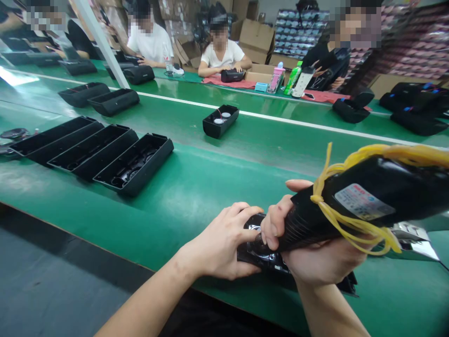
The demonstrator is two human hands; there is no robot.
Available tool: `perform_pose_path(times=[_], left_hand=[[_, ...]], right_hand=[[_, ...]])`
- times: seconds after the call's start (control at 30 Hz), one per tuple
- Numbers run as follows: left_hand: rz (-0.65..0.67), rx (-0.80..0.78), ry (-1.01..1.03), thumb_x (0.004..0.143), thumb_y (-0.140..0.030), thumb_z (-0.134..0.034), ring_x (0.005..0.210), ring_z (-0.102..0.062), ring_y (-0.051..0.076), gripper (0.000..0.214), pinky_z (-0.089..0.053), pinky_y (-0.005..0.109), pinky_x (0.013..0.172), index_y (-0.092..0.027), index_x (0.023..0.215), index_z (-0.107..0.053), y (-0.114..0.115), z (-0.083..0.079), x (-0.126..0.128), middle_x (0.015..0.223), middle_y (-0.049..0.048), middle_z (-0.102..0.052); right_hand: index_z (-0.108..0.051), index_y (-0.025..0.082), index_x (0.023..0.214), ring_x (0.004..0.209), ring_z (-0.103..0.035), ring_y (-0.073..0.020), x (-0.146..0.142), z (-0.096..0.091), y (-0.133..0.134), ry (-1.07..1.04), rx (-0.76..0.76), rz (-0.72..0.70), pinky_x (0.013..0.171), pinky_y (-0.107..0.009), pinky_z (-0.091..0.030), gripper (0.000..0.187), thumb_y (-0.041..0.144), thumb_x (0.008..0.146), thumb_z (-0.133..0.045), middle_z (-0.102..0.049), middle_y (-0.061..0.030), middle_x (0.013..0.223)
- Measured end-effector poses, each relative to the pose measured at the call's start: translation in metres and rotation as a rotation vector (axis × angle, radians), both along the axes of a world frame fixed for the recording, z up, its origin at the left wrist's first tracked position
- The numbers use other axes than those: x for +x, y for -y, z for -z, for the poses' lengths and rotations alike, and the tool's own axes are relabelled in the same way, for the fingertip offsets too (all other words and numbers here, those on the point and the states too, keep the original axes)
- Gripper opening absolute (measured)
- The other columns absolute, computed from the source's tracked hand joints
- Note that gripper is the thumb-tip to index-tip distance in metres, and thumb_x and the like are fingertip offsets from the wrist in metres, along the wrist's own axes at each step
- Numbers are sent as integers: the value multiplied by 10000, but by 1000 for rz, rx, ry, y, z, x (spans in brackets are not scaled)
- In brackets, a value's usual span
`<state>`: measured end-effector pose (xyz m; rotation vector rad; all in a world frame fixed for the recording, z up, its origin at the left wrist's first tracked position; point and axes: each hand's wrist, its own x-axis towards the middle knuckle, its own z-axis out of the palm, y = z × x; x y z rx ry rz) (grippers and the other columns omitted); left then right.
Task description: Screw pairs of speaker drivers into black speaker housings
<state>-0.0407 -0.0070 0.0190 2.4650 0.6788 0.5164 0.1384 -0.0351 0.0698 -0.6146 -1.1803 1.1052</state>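
My right hand [312, 262] is wrapped round a black electric screwdriver [305, 220], which has a pale label and yellow cord [336, 210] tied about it. The tool points down and to the left, over a black speaker housing [270, 263] lying on the green bench. Round the left end of that housing, my left hand [222, 243] is closed, thumb and fingers on its edges. Shiny round parts show inside the housing. The screwdriver's tip and much of the housing are hidden behind my hands.
Several open black housings [140, 164] lie to the left, near loose speaker drivers [14, 135]. A smaller housing with two white discs [220, 122] sits mid-bench. Across the bench, several people work by bottles [293, 77]. Black units [417, 110] are piled at far right.
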Motion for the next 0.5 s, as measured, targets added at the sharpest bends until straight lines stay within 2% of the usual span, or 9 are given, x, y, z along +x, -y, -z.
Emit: perform_pose_path(times=[0.3,0.43,0.5], left_hand=[[2,6,21,764,-432,-928,1519,-385,401,449,-412,608,1265,-259,1145,-765,-1,4,-1,1588,113,-533],[8,15,37,776,-439,-919,1499,-402,387,429,-419,586,1262,-261,1133,-763,1,4,-2,1576,110,-535],[10,22,50,773,-425,-918,1478,-420,385,448,-431,578,1249,-267,1162,-761,1,4,-2,1573,107,-533]], right_hand=[[-738,317,1223,437,-521,-197,-6,4,2,-29,-42,49,369,-318,-422,543,757,922,-633,-623,-15,650],[-741,306,1151,391,-499,-186,-12,1,5,-45,-52,69,376,-319,-414,522,757,925,-610,-605,10,599],[-720,319,1127,380,-489,-181,-14,2,6,-34,-77,49,383,-316,-415,489,744,886,-692,-601,33,577]])
